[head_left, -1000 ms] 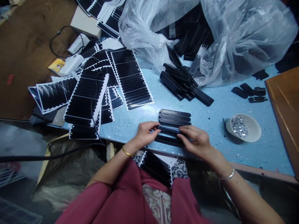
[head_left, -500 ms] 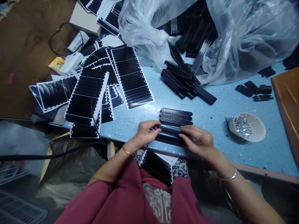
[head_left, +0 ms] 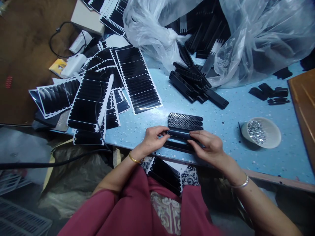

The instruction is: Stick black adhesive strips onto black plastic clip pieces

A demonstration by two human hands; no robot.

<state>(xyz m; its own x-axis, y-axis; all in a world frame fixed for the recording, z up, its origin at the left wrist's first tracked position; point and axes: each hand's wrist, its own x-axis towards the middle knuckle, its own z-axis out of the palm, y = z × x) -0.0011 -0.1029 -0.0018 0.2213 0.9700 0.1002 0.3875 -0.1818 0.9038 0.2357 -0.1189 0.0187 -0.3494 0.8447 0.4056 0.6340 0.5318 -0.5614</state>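
Observation:
A smooth black strip [head_left: 179, 134] lies across the blue table between my hands. My left hand [head_left: 156, 138] pinches its left end, and my right hand [head_left: 206, 143] has thumb and fingers closed on its right end. Directly beyond it sit several black pieces with a mesh pattern [head_left: 185, 120], side by side. Nearer the table edge is another smooth black piece [head_left: 178, 146], its right end partly hidden by my right hand. On my lap rests a white sheet of black stickers [head_left: 164, 175].
Many black sticker sheets [head_left: 137, 78] spread over the left. Black parts [head_left: 197, 83] are piled beyond the row, before a clear plastic bag [head_left: 263, 42]. A white bowl of small metal pieces [head_left: 270, 132] stands at the right, near a brown wooden board [head_left: 304, 98].
My right hand has shifted very slightly left along the strip. Both hands keep their grip, and the view has moved a little.

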